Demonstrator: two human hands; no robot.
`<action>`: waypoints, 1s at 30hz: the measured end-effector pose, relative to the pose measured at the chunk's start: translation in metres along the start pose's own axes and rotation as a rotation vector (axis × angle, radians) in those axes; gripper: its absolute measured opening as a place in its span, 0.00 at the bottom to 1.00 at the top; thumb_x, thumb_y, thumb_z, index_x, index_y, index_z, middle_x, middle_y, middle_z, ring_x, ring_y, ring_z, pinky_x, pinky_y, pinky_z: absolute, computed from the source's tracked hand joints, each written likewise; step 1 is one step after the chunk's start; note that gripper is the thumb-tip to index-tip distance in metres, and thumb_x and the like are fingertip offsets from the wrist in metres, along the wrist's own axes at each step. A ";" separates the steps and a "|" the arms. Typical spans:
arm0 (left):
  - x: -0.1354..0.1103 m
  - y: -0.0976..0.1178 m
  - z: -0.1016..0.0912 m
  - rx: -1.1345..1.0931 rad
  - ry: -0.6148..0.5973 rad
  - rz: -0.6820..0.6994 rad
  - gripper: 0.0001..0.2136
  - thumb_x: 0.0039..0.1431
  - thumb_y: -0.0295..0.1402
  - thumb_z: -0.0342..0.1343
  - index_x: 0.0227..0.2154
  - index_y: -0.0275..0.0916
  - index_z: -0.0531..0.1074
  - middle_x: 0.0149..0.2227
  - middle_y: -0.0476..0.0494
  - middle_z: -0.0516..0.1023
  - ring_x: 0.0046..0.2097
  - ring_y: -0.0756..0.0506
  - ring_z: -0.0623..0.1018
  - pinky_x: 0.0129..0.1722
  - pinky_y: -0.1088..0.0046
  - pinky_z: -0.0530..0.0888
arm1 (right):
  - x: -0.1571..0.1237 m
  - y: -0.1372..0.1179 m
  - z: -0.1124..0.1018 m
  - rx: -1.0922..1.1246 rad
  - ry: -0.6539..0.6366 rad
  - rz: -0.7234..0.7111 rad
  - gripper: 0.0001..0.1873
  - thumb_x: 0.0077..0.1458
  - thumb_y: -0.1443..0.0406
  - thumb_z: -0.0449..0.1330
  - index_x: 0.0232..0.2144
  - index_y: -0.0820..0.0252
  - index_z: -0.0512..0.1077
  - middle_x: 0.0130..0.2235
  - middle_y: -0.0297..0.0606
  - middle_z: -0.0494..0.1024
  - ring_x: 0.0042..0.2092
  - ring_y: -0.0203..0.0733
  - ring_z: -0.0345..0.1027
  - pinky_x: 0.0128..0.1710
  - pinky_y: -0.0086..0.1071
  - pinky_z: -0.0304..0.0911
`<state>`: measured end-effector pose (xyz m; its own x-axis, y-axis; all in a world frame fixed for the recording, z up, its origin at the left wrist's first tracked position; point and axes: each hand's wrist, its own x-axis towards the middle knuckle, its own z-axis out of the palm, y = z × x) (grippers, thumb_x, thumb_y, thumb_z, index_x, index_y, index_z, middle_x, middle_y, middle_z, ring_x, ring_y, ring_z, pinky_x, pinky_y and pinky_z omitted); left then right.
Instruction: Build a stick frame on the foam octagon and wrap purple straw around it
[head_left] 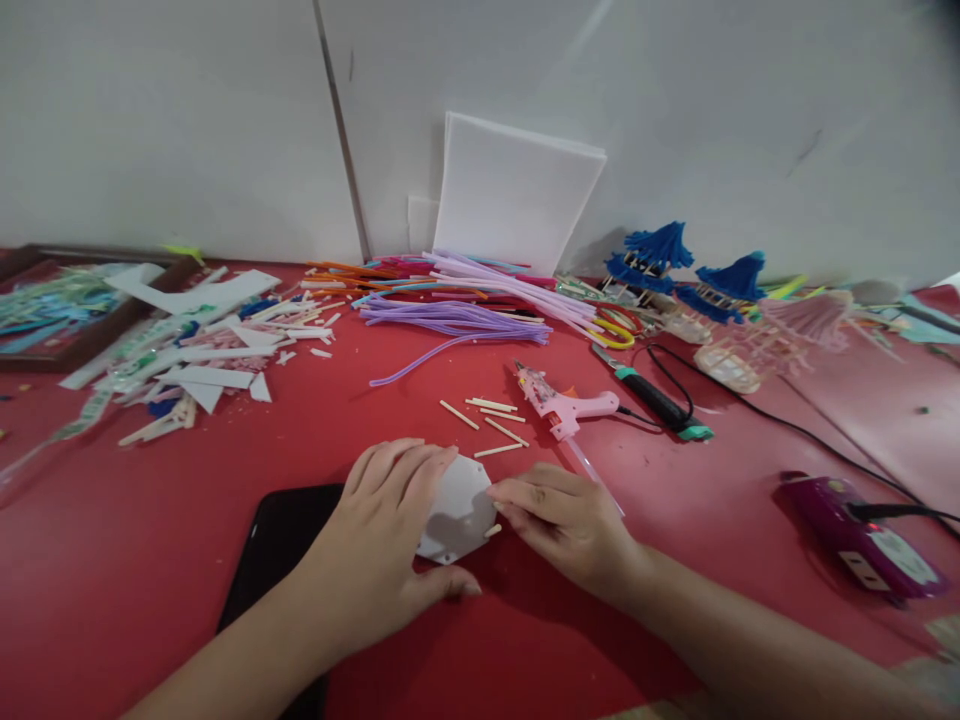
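While hands (pixel 386 535) at card (pixel 459 508), label (pixel 898 553) illegible

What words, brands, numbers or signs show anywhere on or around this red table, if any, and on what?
None can be read.
Printed strip by the left scrap pile: green marks, too blurred to read.
Purple power box: pale patch, any print too small to read.
Pink glue gun: coloured marks, none legible.
White piece at the hands: no lettering visible.
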<state>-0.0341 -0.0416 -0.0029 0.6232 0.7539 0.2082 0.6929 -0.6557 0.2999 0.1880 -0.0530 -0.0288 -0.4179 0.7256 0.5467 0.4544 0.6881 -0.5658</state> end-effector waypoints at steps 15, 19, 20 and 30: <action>0.000 -0.003 -0.001 -0.271 0.031 -0.080 0.28 0.55 0.32 0.55 0.57 0.47 0.53 0.59 0.40 0.62 0.59 0.40 0.65 0.57 0.57 0.66 | 0.007 0.045 -0.074 -0.611 -0.026 0.257 0.29 0.49 0.73 0.49 0.56 0.61 0.59 0.47 0.47 0.71 0.51 0.53 0.62 0.51 0.52 0.58; 0.002 -0.004 -0.002 -0.424 0.089 -0.204 0.34 0.43 0.41 0.65 0.54 0.48 0.58 0.58 0.39 0.63 0.58 0.37 0.67 0.55 0.56 0.68 | 0.001 0.065 -0.074 -0.606 -0.158 0.296 0.32 0.45 0.75 0.48 0.55 0.59 0.61 0.49 0.45 0.71 0.51 0.51 0.63 0.53 0.50 0.58; 0.003 -0.005 -0.002 -0.448 0.100 -0.235 0.37 0.39 0.44 0.67 0.53 0.47 0.59 0.57 0.38 0.64 0.57 0.36 0.67 0.55 0.54 0.68 | 0.000 0.067 -0.072 -0.609 -0.171 0.300 0.32 0.44 0.76 0.48 0.54 0.59 0.62 0.50 0.45 0.70 0.52 0.51 0.62 0.53 0.50 0.58; 0.006 -0.010 -0.006 -0.577 0.007 -0.284 0.27 0.54 0.30 0.54 0.57 0.43 0.56 0.61 0.34 0.58 0.62 0.37 0.61 0.57 0.50 0.62 | 0.002 0.069 -0.062 -0.623 -0.035 0.345 0.23 0.43 0.76 0.51 0.43 0.60 0.71 0.37 0.43 0.75 0.41 0.50 0.66 0.44 0.46 0.63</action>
<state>-0.0399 -0.0305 0.0012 0.4399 0.8965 0.0526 0.5230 -0.3034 0.7965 0.2678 -0.0046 -0.0283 -0.1893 0.9078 0.3743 0.9261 0.2917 -0.2391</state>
